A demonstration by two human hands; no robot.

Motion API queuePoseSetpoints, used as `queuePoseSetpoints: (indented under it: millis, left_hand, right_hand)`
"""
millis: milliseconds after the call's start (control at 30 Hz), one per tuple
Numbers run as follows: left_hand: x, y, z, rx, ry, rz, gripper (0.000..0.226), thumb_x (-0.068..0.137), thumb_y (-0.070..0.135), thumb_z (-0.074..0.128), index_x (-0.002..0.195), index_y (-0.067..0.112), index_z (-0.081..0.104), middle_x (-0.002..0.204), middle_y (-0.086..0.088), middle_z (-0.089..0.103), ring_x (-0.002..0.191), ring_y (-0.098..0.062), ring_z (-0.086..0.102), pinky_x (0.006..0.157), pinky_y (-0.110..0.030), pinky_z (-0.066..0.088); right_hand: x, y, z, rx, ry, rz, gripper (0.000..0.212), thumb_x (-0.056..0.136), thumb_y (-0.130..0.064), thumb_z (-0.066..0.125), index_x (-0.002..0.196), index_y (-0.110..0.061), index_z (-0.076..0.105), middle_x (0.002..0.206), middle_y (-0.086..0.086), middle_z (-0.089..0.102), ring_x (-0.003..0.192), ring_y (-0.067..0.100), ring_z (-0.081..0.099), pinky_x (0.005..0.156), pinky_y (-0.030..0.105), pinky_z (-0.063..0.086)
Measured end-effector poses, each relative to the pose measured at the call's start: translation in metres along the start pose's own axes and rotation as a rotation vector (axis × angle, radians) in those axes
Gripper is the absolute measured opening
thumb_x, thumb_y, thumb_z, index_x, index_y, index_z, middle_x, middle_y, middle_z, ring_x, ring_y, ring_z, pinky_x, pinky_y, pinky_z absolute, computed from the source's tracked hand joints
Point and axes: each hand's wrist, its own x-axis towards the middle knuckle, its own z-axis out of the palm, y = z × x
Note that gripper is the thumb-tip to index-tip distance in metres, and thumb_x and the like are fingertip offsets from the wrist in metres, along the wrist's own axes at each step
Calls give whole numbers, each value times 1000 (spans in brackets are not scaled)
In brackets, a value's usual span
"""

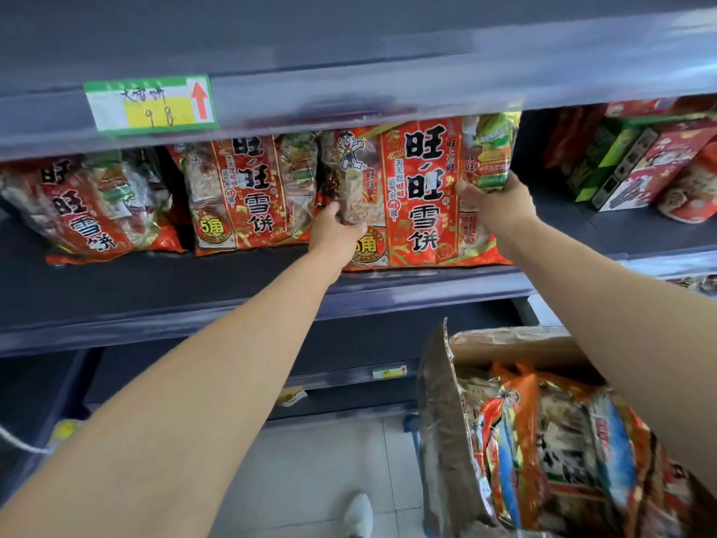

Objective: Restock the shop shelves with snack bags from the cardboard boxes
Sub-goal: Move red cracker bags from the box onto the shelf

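Snack bag [419,196] stands on the shelf [194,273] at one o'clock, left hand [335,231] gripping its nine o'clock edge, right hand [496,203] its three o'clock edge. It looks light, crinkly and slippery, with contents that are probably brittle, so gentle holds at the side seams suit it.

Left arm [201,382]: we reach it up and forward from the lower left, bare, elbow nearly straight.
Left hand [335,229]: its back faces us, fingers curled round the left side of the snack bag [419,196].
Right arm [620,304]: we stretch it from the lower right, bare, slanting up and inward.
Right hand [498,205]: higher than the left, fingers wrapped over the bag's right edge.
Wrists: left wrist [324,258] and right wrist [520,234] both run straight on from the forearms.
Spacing: our hands are apart, the bag between them.
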Motion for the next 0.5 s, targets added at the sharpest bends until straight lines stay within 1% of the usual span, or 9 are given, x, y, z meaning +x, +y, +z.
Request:
queuePoseSetpoints:
  millis: [100,233,300,400,500]
  left_hand:
    - [10,-9,-1,15,-9,-13,44,87,6,64,129,10,52,126,-6,61,106,-18,59,88,-28,47]
    - [18,-17,-3,23,-19,-25,39,88,5,63,125,10,54,125,-6,61,100,-16,57,85,-27,46]
    - [22,-17,-4,20,-12,-31,38,88,6,63,125,11,54,124,-5,62,100,-16,57,85,-28,46]
    - [29,-15,-3,38,7,-30,38,89,7,62,126,11,53,119,-2,61,97,-15,56,82,-25,43]
    - [37,-13,-1,93,26,-32,40,90,9,62,128,11,52,128,-5,59,99,-15,54,81,-23,42]
  right_hand:
    - [13,14,8,0,-25,41,21,61,-52,76,76,-49,62,99,-10,70,122,23,50,99,52,43]
    - [21,24,17,-7,-61,69,25,60,-47,77,80,-50,61,102,-11,70,120,24,51,99,53,43]
    - [25,24,19,-31,-57,69,24,63,-45,75,82,-49,60,102,-11,69,119,25,51,99,52,43]
    - [27,19,22,-52,-66,57,24,70,-37,72,86,-48,58,104,-11,69,119,26,51,99,51,44]
    - [35,16,24,-93,-89,58,27,73,-30,70,91,-47,58,106,-11,68,118,25,53,100,48,45]
